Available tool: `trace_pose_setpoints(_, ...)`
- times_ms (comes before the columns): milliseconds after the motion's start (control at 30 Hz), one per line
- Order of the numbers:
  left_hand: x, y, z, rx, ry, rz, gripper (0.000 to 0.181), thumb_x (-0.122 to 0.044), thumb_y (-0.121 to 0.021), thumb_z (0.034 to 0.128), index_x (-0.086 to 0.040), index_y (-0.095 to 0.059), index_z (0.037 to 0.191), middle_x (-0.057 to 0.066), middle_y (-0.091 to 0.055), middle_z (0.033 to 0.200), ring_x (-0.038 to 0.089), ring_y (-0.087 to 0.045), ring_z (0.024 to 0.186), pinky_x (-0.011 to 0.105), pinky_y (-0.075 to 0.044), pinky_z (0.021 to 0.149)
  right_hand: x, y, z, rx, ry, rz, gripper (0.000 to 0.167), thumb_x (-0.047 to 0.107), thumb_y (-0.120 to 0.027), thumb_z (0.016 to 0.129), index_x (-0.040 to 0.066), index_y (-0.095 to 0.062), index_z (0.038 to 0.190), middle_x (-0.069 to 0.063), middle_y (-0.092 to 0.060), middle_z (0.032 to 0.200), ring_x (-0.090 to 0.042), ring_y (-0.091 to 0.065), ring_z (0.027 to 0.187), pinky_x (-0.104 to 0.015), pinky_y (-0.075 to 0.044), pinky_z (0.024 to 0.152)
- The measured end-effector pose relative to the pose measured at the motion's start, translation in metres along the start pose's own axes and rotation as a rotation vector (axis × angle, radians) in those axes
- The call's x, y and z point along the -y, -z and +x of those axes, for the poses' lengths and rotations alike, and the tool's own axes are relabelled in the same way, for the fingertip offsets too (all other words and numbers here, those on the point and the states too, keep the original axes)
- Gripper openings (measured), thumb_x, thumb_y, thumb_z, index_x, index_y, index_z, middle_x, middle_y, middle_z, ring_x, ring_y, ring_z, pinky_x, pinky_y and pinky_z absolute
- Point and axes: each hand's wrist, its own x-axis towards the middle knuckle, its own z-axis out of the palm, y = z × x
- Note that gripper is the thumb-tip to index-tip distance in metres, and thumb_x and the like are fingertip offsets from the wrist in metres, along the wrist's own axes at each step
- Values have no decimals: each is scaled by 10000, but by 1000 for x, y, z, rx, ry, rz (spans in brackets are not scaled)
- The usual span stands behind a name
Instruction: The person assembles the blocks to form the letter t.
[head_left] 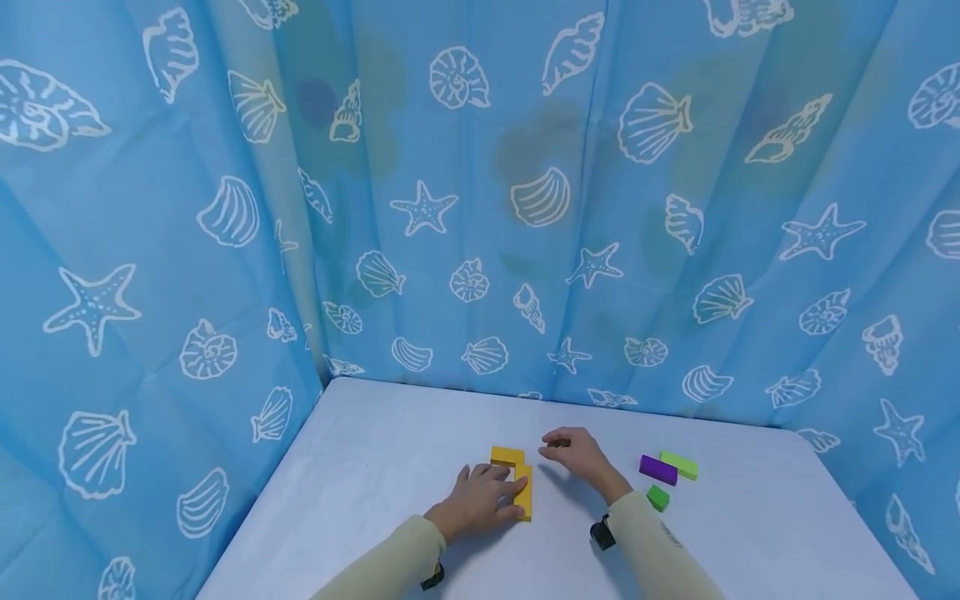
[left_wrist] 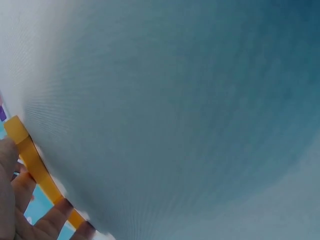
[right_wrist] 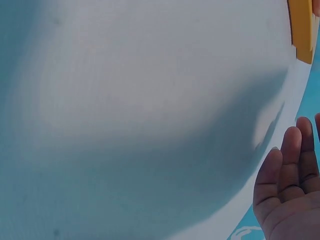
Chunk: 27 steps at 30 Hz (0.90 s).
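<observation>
Two yellow blocks meet in a corner shape on the white table: a short-looking far one [head_left: 507,456] and a longer near one [head_left: 527,500]. My left hand [head_left: 474,502] lies beside them with spread fingers touching the long block. In the left wrist view, fingertips [left_wrist: 62,206] rest against the side of the yellow block [left_wrist: 37,167]. My right hand [head_left: 576,454] hovers to the right of the blocks, apart from them. Its fingers are loosely bent with nothing in them, as the right wrist view of the hand [right_wrist: 292,205] also shows.
Right of my right forearm lie a purple block [head_left: 658,470], a light green block [head_left: 679,465] and a small green block [head_left: 657,498]. The white table [head_left: 390,442] ends at a blue curtain [head_left: 480,317] with white shell and starfish prints.
</observation>
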Motion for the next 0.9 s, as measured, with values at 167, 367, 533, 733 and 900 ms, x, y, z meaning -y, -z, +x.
trace_pose_setpoints(167,0,4,1,-29,-12,18,577,-625,-541,923,-434,-442,1458,-1,-474,1510,310,-427,1374,675,-304,1106,1,8,1,-9,26,7,318,275,-720,905,86,-700,1160,-47,-693,1070,-192,-603,928,-398,-564,878)
trace_pose_setpoints(367,-1,8,0,-23,-21,20,567,-606,-547,931,-413,-458,1457,12,-476,1510,316,-429,1374,672,-314,1101,-2,12,1,-3,27,6,297,247,-708,913,85,-702,1161,-37,-698,1062,-188,-598,944,-401,-555,898)
trace_pose_setpoints(533,-3,8,-3,-7,3,20,571,-607,-557,925,-425,-454,1456,3,-470,1518,317,-421,1381,666,-305,1111,-5,14,-1,-5,39,-9,281,242,-708,911,95,-709,1150,-26,-701,1044,-186,-601,941,-395,-558,880)
trace_pose_setpoints(733,-5,10,-6,3,4,-5,568,-588,-577,922,-409,-471,1451,19,-473,1514,322,-415,1382,665,-300,1114,-11,22,-5,-15,21,-24,311,261,-715,905,105,-702,1174,-34,-696,1071,-200,-606,978,-406,-557,897)
trace_pose_setpoints(900,-7,6,-8,14,5,-5,567,-594,-568,925,-420,-460,1453,4,-469,1518,319,-416,1385,658,-301,1118,-15,30,-15,-37,8,-39,319,242,-714,905,74,-695,1176,-54,-691,1070,-213,-603,982,-419,-553,890)
